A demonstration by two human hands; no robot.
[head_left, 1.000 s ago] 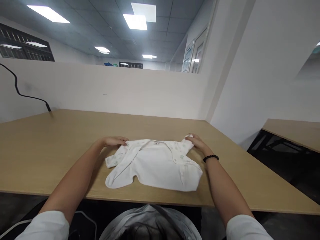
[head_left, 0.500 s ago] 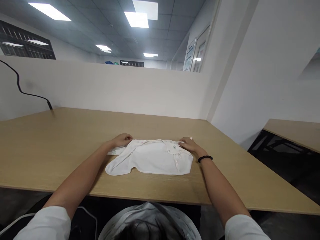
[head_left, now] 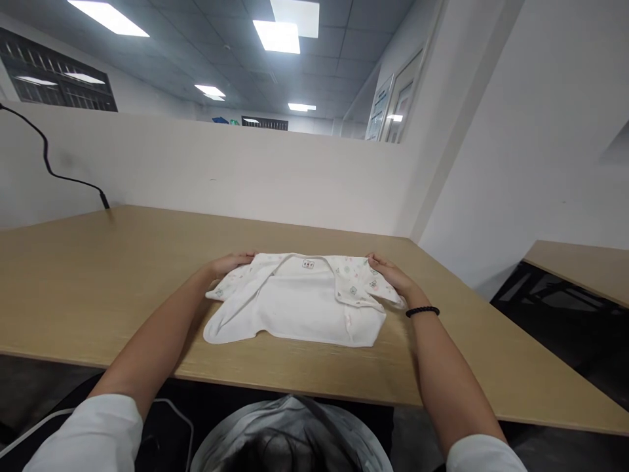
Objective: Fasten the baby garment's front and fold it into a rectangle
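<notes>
The left hand (head_left: 234, 262) is nearly closed, pinching one shoulder of a white printed baby garment (head_left: 302, 305); the right hand (head_left: 387, 270), equally narrow, grips the other shoulder. The garment lies spread on the tabletop (head_left: 98, 288), nearer its front edge than its back edge. Some fingertips are hidden at the cloth, the neck label is too small to read, and the tabletop's left end is cut off.
</notes>
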